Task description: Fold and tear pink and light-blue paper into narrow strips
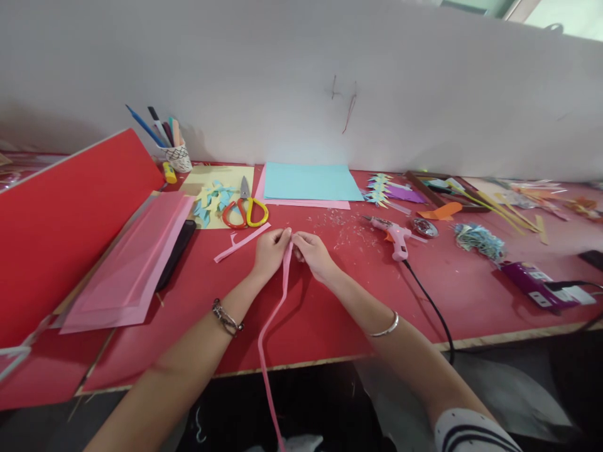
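Note:
A long pink paper strip (264, 336) hangs from my fingers, running over the table's front edge toward my lap. My left hand (272, 252) pinches its upper end between thumb and fingers. Close beside it, my right hand (311, 254) is closed on the same end, fingertips nearly touching the left thumb. The exact fold between the fingertips is too small to make out. Left of my hands lies a short pink paper scrap (242, 242). Just beyond it are scissors (245, 207) with red and yellow handles.
Right on the red table (330, 326) lies a pink glue gun (393, 235), its black cord crossing the front edge. Blue and pink sheets (311, 182) lie behind my hands. Pink sheets (127, 257) and a red board (70, 232) occupy the left. A purple power strip (537, 285) sits far right.

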A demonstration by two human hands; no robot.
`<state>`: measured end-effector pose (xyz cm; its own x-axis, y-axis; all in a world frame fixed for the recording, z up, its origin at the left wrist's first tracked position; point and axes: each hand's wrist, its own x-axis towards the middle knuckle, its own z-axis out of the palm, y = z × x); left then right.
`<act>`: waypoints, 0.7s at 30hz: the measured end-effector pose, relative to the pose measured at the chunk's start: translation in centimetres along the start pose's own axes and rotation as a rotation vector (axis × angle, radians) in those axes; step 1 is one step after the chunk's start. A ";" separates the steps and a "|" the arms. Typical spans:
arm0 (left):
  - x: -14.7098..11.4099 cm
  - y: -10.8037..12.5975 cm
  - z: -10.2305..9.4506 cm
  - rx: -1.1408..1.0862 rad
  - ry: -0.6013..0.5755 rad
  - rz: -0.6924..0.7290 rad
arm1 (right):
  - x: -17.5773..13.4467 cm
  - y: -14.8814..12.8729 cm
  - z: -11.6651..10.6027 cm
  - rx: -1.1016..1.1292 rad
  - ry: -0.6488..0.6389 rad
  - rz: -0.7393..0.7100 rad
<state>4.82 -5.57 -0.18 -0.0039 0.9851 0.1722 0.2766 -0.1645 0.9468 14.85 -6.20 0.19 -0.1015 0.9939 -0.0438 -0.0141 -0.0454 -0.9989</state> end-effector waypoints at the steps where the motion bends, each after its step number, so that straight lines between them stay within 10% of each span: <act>1: 0.0 -0.1 0.0 -0.013 0.003 -0.008 | 0.0 0.1 0.0 0.005 0.004 0.001; 21: -0.1 -0.1 0.1 -0.124 -0.186 0.024 | -0.2 -0.4 -0.2 0.083 0.097 -0.009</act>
<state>4.92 -5.60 -0.37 0.1817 0.9714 0.1529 0.1538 -0.1816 0.9713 15.10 -6.39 0.57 -0.0043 0.9992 -0.0405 -0.0974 -0.0408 -0.9944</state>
